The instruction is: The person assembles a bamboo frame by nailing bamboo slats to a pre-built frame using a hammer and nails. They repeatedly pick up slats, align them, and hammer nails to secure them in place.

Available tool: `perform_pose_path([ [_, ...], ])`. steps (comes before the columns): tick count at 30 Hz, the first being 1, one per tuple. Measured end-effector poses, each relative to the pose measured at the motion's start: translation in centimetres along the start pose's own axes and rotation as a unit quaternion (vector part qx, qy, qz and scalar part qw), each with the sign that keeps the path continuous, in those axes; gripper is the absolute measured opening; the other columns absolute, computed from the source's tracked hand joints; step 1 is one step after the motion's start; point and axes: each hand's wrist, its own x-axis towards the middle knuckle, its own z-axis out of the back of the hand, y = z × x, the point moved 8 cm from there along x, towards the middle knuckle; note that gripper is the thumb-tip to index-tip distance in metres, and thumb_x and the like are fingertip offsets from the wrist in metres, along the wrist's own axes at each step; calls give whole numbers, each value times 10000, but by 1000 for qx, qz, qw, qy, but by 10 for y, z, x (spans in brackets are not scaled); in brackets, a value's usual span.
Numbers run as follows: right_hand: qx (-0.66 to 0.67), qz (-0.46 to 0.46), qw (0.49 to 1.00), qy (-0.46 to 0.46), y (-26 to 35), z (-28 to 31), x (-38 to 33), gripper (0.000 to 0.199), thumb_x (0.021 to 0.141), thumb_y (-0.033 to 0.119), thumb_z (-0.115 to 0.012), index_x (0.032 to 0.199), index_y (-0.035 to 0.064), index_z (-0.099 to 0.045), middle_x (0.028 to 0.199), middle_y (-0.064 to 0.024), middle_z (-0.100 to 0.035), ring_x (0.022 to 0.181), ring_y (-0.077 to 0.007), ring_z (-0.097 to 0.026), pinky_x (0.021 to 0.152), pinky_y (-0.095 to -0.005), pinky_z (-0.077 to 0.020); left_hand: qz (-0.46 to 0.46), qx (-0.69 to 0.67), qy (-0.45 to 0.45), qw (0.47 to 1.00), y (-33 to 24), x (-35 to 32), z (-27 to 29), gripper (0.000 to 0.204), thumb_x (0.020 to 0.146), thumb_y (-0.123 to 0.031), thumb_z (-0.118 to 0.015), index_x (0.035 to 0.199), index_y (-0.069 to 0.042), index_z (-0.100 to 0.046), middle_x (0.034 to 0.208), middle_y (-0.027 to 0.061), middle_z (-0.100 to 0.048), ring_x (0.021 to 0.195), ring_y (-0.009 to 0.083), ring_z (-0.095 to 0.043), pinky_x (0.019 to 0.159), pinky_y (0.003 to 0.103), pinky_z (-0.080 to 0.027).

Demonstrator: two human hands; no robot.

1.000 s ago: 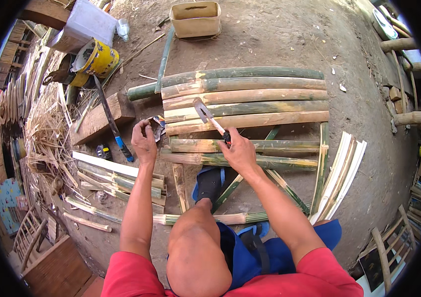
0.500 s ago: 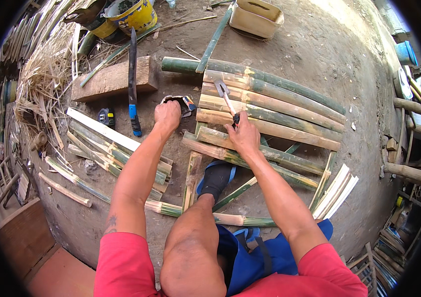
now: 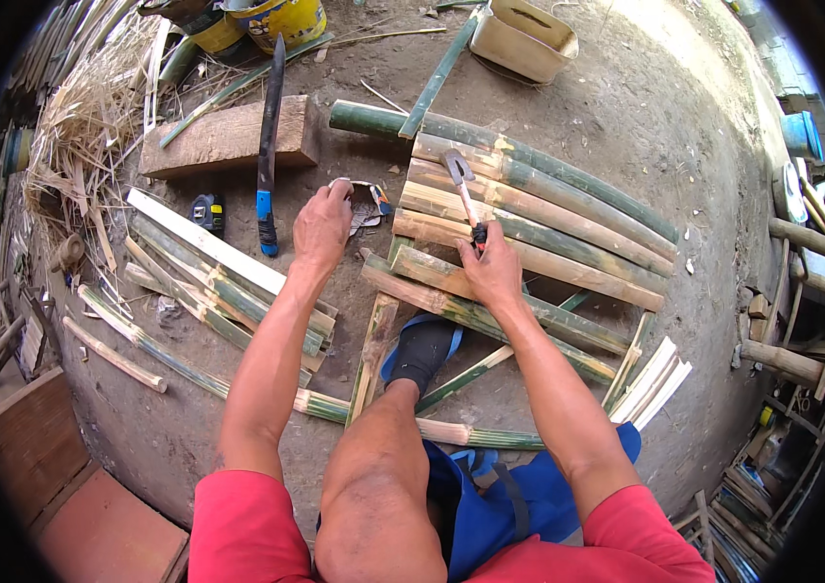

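Observation:
My right hand point(image 3: 492, 264) is closed around the handle of a claw hammer point(image 3: 462, 185). The hammer's metal head rests over or just above a row of split bamboo slats point(image 3: 529, 209). Fingers pinched, my left hand point(image 3: 323, 225) is at the left edge of a torn, crumpled packet point(image 3: 370, 207). Whatever the fingertips hold is too small to make out. The slats lie side by side on a bamboo frame, and my foot point(image 3: 424, 350) stands inside it. A long blade with a blue-and-black handle point(image 3: 267, 209) leans on a wooden block point(image 3: 228, 146) to the left.
A tape measure point(image 3: 207, 213) lies left of the blade. Loose bamboo strips point(image 3: 228, 291) are spread at the left, and pale strips point(image 3: 650, 384) at the right. At the back are a yellow bucket point(image 3: 281, 24) and a beige container point(image 3: 524, 44). Shavings point(image 3: 72, 146) are heaped far left.
My left hand has drawn back slightly from the packet, its fingers now pinched upward. The right hand and hammer have shifted a little to the right in the picture, along with the view.

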Motion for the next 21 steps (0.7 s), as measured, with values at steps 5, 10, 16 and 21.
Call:
perform_pose_path([
  [5,45,44,998,-8,0,25,-37,339,967,301,-715,1086,34,-544,782,-209,-654,738,-462,-653,662,-507,-497,145,-336,-97,925,-21,-51,1,228,954,-29,-656,1174,-56,-707,926,92,-752,800,151,-710,755,343,-564],
  [10,47,41,998,16,-19,27,-77,324,983,288,-708,1080,14,-565,768,-199,-635,699,-424,-643,641,-466,-496,145,-376,-153,902,-41,-69,-20,134,953,-52,-699,1077,-46,-750,985,127,-759,874,210,-732,799,311,-557],
  [16,42,38,997,50,-38,13,-115,305,1013,299,-665,1099,38,-533,759,-251,-643,743,-510,-652,619,-533,-488,-52,-224,-8,973,-60,-80,-11,183,845,-41,-751,1027,-47,-729,975,96,-718,974,322,-695,814,379,-553],
  [21,46,42,996,66,-37,11,-124,300,1028,304,-643,1124,45,-526,758,-258,-640,749,-508,-658,616,-533,-486,45,-259,-78,962,-43,-70,-12,168,863,-74,-746,1028,-80,-712,983,73,-740,984,313,-694,892,413,-521],
])
